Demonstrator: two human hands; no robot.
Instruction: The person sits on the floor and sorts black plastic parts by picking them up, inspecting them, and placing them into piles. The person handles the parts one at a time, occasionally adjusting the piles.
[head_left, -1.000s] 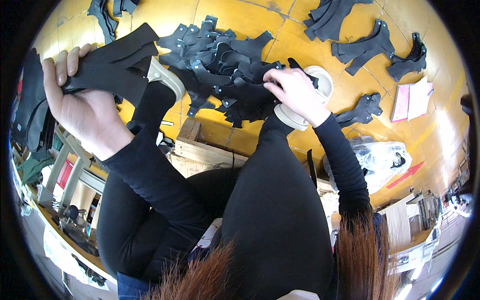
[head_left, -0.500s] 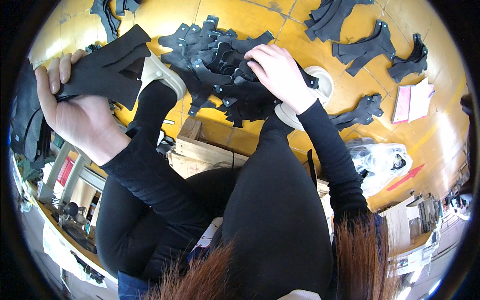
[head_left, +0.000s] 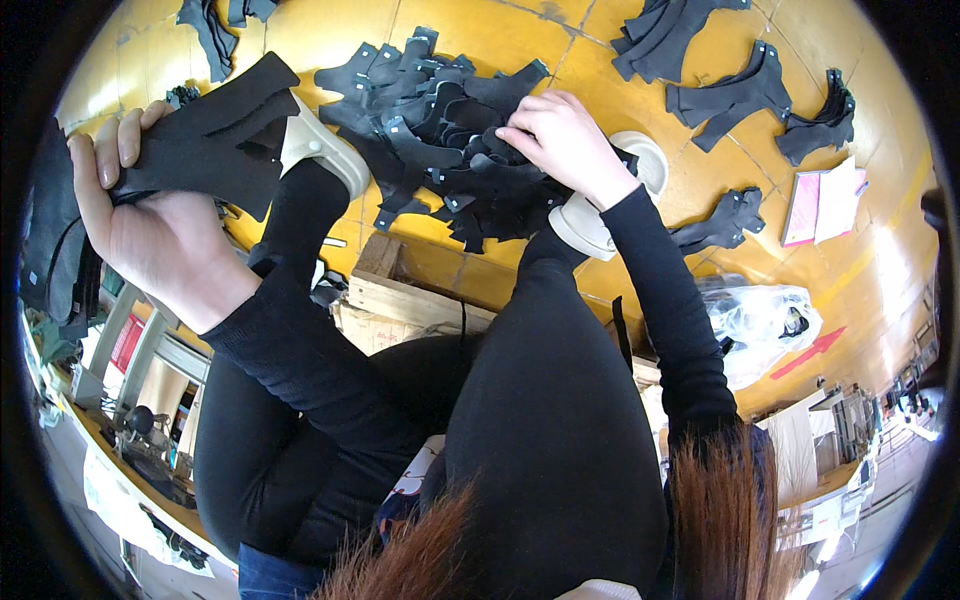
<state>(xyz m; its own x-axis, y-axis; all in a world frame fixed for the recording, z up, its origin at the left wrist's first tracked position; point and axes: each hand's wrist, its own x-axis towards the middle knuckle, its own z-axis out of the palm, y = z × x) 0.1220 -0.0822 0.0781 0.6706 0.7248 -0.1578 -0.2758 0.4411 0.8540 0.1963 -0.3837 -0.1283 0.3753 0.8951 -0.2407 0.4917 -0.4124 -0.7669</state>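
Fingers (head_left: 130, 138) of the left hand (head_left: 172, 240) were curled part-closed round some overlapping black pieces (head_left: 215, 135), raised at far left; gripping near one end like that probably kept the layers lined up; stuff looked matte, thin and bendy with a flared end, cloth or foam, couldn't tell; then the heap (head_left: 400, 150), all curvy forked shapes jumbled on a shiny yellow floor (head_left: 490, 35); right hand (head_left: 575, 140) was half-curled over its right side, couldn't tell if it had anything pinched; a light pinch on one layer likely suited that tangle; further right, a crinkly clear bag (head_left: 765, 330).
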